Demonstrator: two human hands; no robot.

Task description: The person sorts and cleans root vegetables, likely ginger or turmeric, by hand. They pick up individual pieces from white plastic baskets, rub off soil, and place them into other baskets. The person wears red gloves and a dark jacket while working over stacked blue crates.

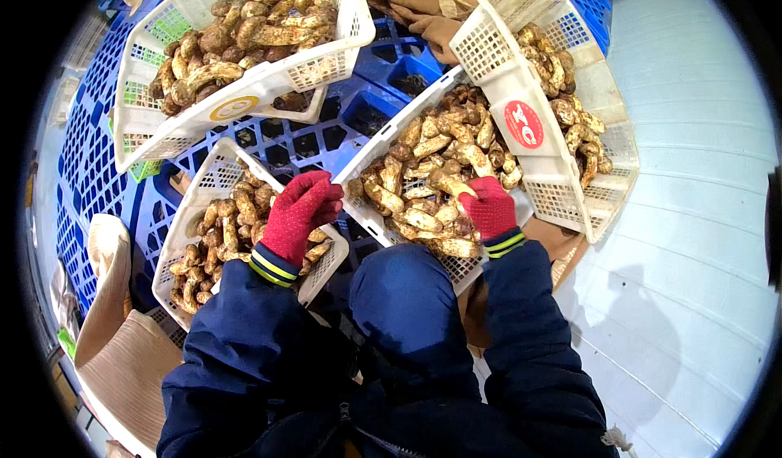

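My right hand (490, 206), in a red knitted glove, grips the stem end of a pale-stemmed, brown-capped mushroom (449, 182). It is above the middle white plastic crate (372, 152), which holds a loose layer of similar mushrooms, matsutake by their look. My left hand (300, 214), in a matching dotted glove, hovers over the right side of the smaller left crate (177, 256), fingers loosely bent. Nothing shows in it, though its palm side is partly hidden. Thick-stemmed mushrooms (229, 226) are heaped in that left crate.
A large crate (238, 91) piled with mushrooms sits at the upper left. Another crate (489, 49) with mushrooms stands tilted at the right, against the middle crate. Blue plastic pallets (293, 134) lie underneath. Brown cloth (421, 0) is behind; ribbed tan material (128, 366) lies lower left.
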